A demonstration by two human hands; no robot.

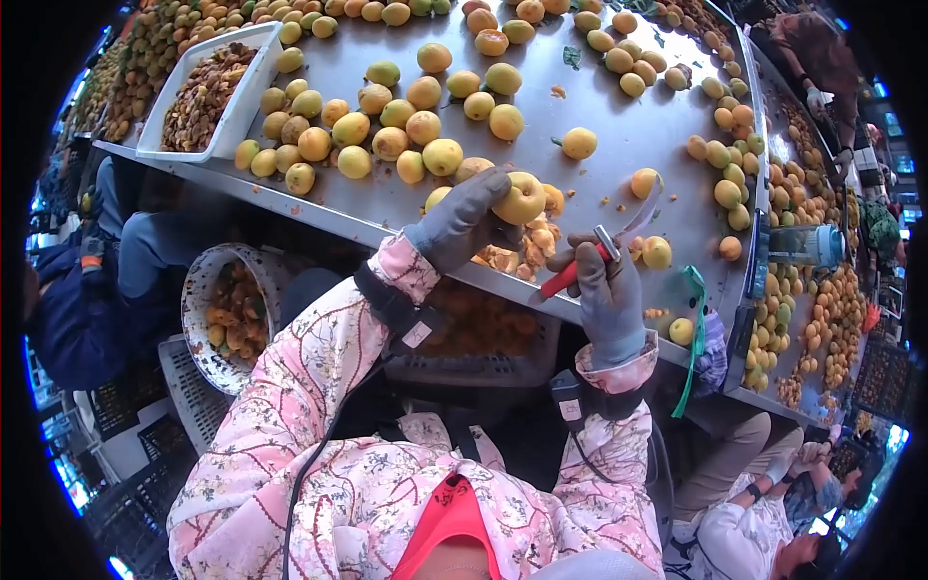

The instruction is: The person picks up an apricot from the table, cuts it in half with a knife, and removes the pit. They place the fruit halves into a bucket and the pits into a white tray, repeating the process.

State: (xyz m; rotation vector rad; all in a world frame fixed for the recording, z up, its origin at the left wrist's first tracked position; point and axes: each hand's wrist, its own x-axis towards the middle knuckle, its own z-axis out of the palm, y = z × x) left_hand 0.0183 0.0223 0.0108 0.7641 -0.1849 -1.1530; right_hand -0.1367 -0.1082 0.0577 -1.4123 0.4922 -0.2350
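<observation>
My left hand (pixel 464 217), in a grey glove, is closed around a yellow apricot (pixel 521 199) above the front edge of the metal table. A red-handled knife (pixel 572 277) with a curved blade is gripped in my gloved right hand (pixel 607 290); its blade points up and to the right. Between my hands, on the table edge, lies a heap of orange cut apricot pieces (pixel 532 247). Whole apricots (pixel 443 157) lie on the table just beyond my left hand. One apricot (pixel 646 183) is by the knife tip.
A white tray of pits (pixel 266 48) stands at the table's left. Below the edge are a stained bucket (pixel 198 302) of fruit and a crate (pixel 474 367). A green ribbon (pixel 691 338) hangs at right, near a clear jar (pixel 807 246). Other people sit on both sides.
</observation>
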